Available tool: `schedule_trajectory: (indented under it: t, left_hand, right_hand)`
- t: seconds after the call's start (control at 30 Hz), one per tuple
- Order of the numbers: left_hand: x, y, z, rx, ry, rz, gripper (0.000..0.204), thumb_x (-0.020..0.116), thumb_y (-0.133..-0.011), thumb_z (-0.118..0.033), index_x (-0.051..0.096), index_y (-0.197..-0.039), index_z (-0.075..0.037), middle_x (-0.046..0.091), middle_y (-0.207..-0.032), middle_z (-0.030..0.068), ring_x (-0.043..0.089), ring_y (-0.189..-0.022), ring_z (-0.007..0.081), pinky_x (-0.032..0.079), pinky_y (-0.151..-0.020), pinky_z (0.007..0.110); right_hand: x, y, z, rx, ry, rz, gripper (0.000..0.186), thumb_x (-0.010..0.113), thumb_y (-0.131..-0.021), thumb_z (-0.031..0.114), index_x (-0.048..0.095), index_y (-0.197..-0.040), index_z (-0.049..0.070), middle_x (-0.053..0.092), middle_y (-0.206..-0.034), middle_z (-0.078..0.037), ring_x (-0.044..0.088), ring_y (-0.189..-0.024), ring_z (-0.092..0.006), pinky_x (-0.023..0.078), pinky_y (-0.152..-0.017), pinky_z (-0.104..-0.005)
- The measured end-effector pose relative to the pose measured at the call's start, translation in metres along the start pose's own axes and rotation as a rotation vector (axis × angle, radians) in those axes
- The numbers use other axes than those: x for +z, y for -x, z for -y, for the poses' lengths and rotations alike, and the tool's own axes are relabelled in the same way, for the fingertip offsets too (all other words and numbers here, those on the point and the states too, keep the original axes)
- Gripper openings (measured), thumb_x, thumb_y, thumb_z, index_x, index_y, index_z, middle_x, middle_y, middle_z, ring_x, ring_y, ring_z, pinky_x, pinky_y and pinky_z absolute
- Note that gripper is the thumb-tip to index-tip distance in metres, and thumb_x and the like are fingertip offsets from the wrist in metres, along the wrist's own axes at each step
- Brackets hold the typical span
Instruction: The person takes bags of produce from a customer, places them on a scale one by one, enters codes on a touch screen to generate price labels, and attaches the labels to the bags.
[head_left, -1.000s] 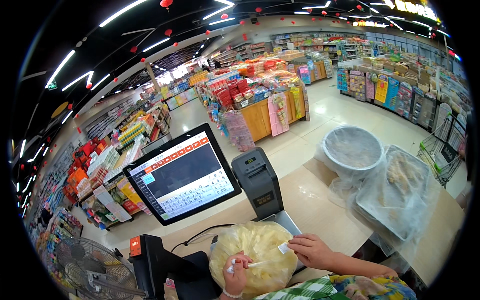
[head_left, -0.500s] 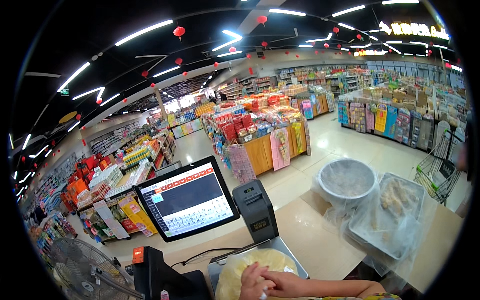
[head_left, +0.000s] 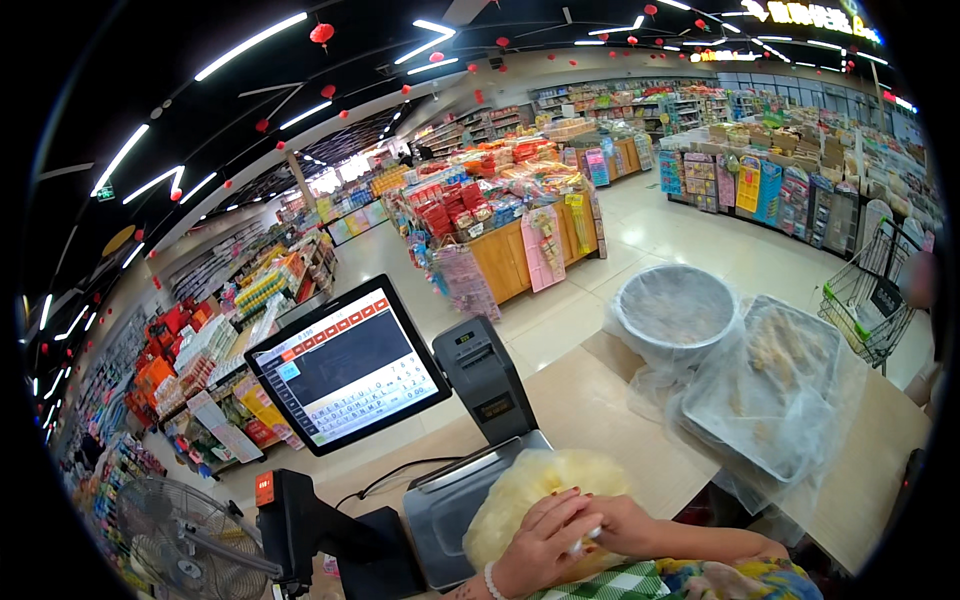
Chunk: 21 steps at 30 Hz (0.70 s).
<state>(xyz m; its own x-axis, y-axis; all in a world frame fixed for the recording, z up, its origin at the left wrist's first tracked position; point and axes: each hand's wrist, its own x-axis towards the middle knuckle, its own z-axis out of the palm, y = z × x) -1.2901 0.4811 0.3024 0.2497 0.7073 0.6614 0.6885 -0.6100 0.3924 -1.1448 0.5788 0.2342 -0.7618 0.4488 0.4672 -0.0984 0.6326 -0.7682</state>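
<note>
A see-through plastic bag (head_left: 510, 495) filled with something pale yellow rests partly over the right side of a metal weighing scale (head_left: 437, 535), against my front. My left hand (head_left: 548, 545), a pale bead bracelet at its wrist, lies across my right hand (head_left: 618, 525) on the near side of the bag. Both hands are closed together on the bag, their fingers overlapping. Small white bits show between the fingers; I cannot tell whether they are bag plastic. My palms and the bag's mouth are hidden.
Behind the scale stand a touchscreen (head_left: 350, 365) and a dark printer-like box (head_left: 485, 380). A black scanner stand (head_left: 290, 530) and a fan (head_left: 185, 540) are at left. Plastic covers a round tub (head_left: 675, 305) and a tray (head_left: 765, 385) on the counter's right. A shopping cart (head_left: 870, 290) stands beyond.
The bag has slid right and nearer to me, baring the left of the scale's plate. My hands have moved with it and to the right. The whole view has shifted slightly.
</note>
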Motion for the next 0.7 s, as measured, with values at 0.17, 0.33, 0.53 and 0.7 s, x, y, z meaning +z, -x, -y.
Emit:
schedule_trajectory:
  t: [0.17, 0.33, 0.53, 0.7]
  left_hand:
    - [0.031, 0.002, 0.011, -0.12, 0.032, -0.044, 0.045, 0.066, -0.071, -0.01, 0.053, -0.113, -0.002, 0.052, -0.119, 0.0156, 0.051, -0.109, 0.031, 0.04, -0.092, 0.039]
    - [0.054, 0.004, 0.027, -0.291, 0.074, -0.009, 0.036, 0.064, -0.075, -0.008, 0.055, -0.109, -0.001, 0.056, -0.112, 0.0163, 0.055, -0.102, 0.0312, 0.044, -0.088, 0.037]
    - [0.089, -0.002, 0.015, -0.408, 0.152, 0.034, 0.03, 0.052, -0.083, -0.008, 0.054, -0.111, 0.001, 0.053, -0.113, 0.0189, 0.054, -0.103, 0.0324, 0.046, -0.084, 0.034]
    - [0.12, 0.01, 0.037, -0.468, 0.207, 0.071, 0.027, 0.061, -0.078, -0.007, 0.057, -0.104, -0.001, 0.06, -0.104, 0.0142, 0.06, -0.093, 0.028, 0.047, -0.083, 0.035]
  right_hand:
    - [-0.07, 0.036, -0.004, 0.315, -0.014, -0.397, 0.009, 0.053, -0.084, 0.004, 0.062, -0.087, 0.003, 0.059, -0.072, -0.009, 0.057, -0.065, -0.0156, 0.045, -0.06, -0.0271]
    - [-0.14, 0.076, -0.015, 0.501, 0.165, -0.718, 0.016, 0.05, -0.087, 0.013, 0.062, -0.082, 0.002, 0.056, -0.064, -0.006, 0.053, -0.058, -0.0117, 0.042, -0.055, -0.0263]
    - [-0.22, 0.151, -0.027, 0.467, 0.407, -1.149, 0.015, 0.052, -0.089, 0.012, 0.061, -0.083, 0.002, 0.05, -0.064, 0.002, 0.045, -0.058, -0.0055, 0.036, -0.051, -0.0223]
    - [-0.299, 0.241, -0.057, 0.378, 0.293, -1.568, 0.016, 0.05, -0.092, 0.014, 0.06, -0.094, 0.002, 0.058, -0.084, 0.001, 0.05, -0.077, -0.006, 0.041, -0.07, -0.0221]
